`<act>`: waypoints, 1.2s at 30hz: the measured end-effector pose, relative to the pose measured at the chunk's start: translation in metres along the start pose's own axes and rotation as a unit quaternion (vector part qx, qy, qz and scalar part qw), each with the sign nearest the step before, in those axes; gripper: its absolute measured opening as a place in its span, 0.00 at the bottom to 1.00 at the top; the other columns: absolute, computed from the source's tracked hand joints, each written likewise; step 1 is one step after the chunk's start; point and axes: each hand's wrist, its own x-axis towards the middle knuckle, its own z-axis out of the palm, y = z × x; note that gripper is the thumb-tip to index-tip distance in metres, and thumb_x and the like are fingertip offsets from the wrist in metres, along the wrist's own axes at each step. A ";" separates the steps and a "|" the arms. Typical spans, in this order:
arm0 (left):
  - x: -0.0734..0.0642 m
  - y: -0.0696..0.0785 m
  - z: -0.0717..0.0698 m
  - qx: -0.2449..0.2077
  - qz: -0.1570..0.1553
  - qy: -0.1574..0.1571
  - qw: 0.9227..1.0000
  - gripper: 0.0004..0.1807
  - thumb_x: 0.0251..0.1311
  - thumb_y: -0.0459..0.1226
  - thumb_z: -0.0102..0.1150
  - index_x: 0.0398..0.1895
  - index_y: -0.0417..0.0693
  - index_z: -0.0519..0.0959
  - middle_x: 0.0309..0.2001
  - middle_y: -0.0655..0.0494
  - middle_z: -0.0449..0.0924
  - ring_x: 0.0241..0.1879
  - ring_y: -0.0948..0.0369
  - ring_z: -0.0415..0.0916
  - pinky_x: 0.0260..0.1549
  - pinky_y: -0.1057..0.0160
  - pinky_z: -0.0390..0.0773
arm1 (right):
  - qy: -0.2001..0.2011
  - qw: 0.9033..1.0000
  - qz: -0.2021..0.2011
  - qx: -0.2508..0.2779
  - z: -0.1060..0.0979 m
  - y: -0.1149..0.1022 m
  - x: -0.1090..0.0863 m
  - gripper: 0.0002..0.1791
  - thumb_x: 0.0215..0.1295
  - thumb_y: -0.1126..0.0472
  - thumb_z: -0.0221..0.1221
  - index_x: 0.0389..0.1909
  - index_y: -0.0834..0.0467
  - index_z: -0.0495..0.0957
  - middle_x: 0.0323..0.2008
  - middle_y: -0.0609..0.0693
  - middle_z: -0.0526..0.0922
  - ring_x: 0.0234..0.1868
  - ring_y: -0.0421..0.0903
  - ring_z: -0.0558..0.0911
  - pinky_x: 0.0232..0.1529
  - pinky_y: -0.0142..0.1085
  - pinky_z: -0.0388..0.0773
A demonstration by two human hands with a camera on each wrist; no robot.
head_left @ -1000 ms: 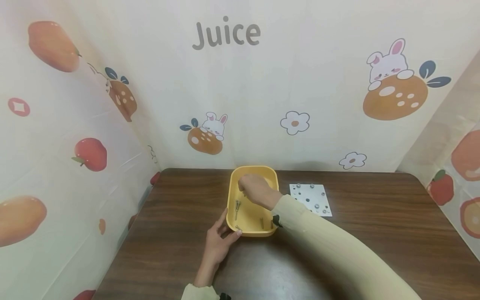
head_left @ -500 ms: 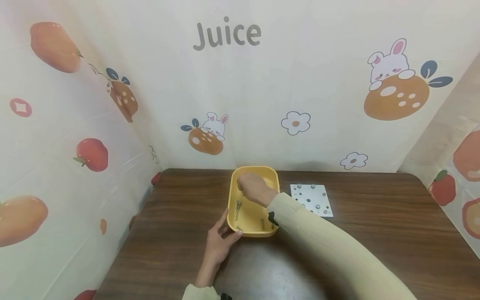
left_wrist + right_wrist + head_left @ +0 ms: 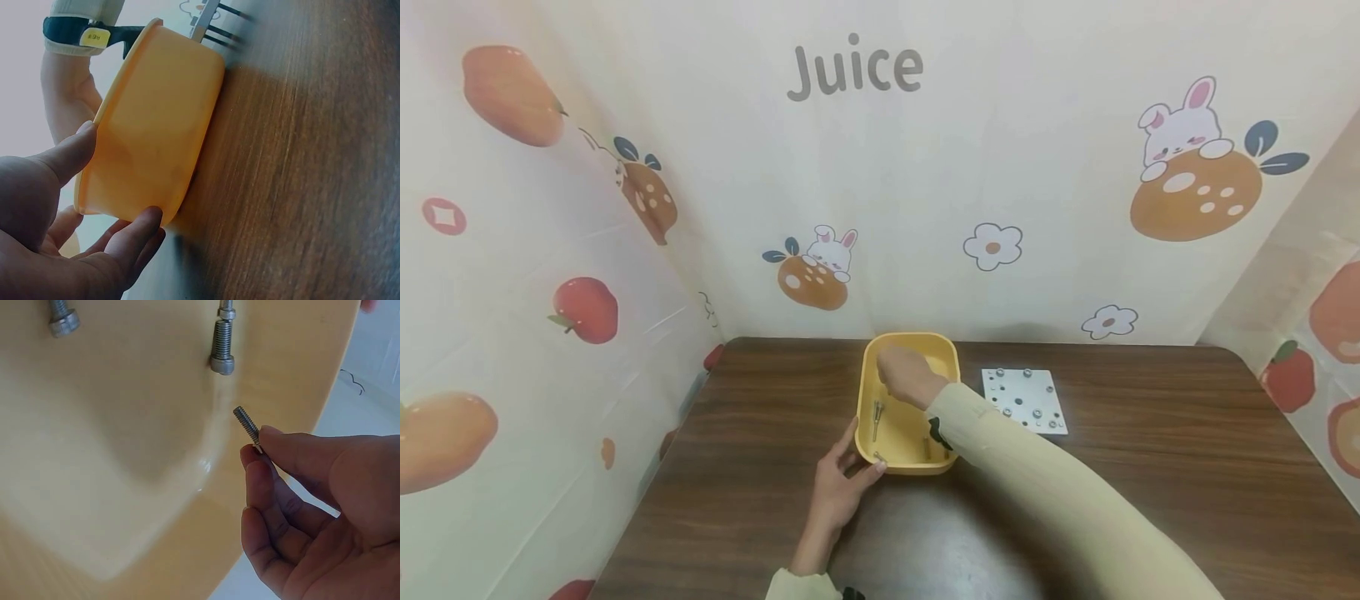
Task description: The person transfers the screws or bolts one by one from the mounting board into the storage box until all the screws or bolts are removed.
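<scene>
A yellow plastic bin (image 3: 917, 470) stands on the table with several metal bolts (image 3: 876, 421) lying in it. At its near left corner my left hand (image 3: 837, 492) grips it, thumb at the rim and fingers around the wall, as the left wrist view shows. My right hand (image 3: 908, 375) is over the bin's far left part. In the right wrist view its thumb and forefinger pinch a small bolt (image 3: 245, 423), threaded end outward, the head hidden by the fingertips. Beyond it, socket-head bolts (image 3: 222, 349) lie along the bin wall, and another bolt (image 3: 64, 322) lies apart.
Right of the bin, a pale perforated plate (image 3: 1024, 398) with holes and several fittings is raised on dark legs, seen in the left wrist view. The brown wooden table (image 3: 760, 433) meets a printed curtain (image 3: 910, 192) at the back.
My right wrist and forearm have shifted slightly left, uncovering more of the plate. The right hand stays over the bin, and the left hand keeps its hold on the corner.
</scene>
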 end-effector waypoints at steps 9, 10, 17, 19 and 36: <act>-0.001 0.000 0.000 0.001 -0.001 -0.001 1.000 0.48 0.59 0.37 0.78 0.82 0.52 0.64 0.78 0.32 0.62 0.67 0.40 0.75 0.61 0.46 0.81 | -0.023 0.999 0.023 -0.017 0.013 0.004 0.012 0.21 0.62 0.80 0.55 0.21 0.54 0.64 0.15 0.44 0.65 0.16 0.39 0.65 0.16 0.28 0.64; -0.001 0.000 0.000 0.000 -0.001 -0.001 1.000 0.48 0.59 0.37 0.78 0.82 0.52 0.65 0.78 0.32 0.61 0.67 0.39 0.75 0.61 0.46 0.81 | -0.024 0.999 0.027 -0.019 0.013 0.004 0.012 0.20 0.63 0.80 0.54 0.22 0.54 0.65 0.16 0.44 0.66 0.17 0.39 0.65 0.16 0.28 0.65; 0.000 0.001 0.001 -0.001 0.000 -0.001 1.000 0.47 0.59 0.36 0.77 0.82 0.52 0.65 0.78 0.32 0.61 0.68 0.39 0.75 0.61 0.47 0.81 | -0.026 0.998 0.046 -0.022 0.012 0.003 0.008 0.13 0.66 0.77 0.57 0.29 0.57 0.71 0.24 0.48 0.72 0.24 0.43 0.73 0.26 0.33 0.76; -0.001 0.000 0.001 -0.001 -0.001 -0.002 1.000 0.47 0.60 0.36 0.77 0.82 0.52 0.65 0.78 0.32 0.62 0.68 0.39 0.75 0.60 0.48 0.81 | -0.030 0.998 0.050 -0.018 0.014 0.005 0.008 0.13 0.68 0.76 0.58 0.29 0.56 0.71 0.25 0.48 0.72 0.25 0.44 0.73 0.27 0.33 0.76; 0.000 -0.002 0.001 0.004 -0.001 0.002 1.000 0.48 0.58 0.36 0.78 0.82 0.51 0.65 0.78 0.32 0.62 0.68 0.39 0.74 0.60 0.49 0.81 | -0.024 0.996 0.075 0.032 0.028 0.017 0.018 0.19 0.68 0.74 0.59 0.19 0.56 0.69 0.17 0.47 0.70 0.17 0.40 0.68 0.16 0.29 0.66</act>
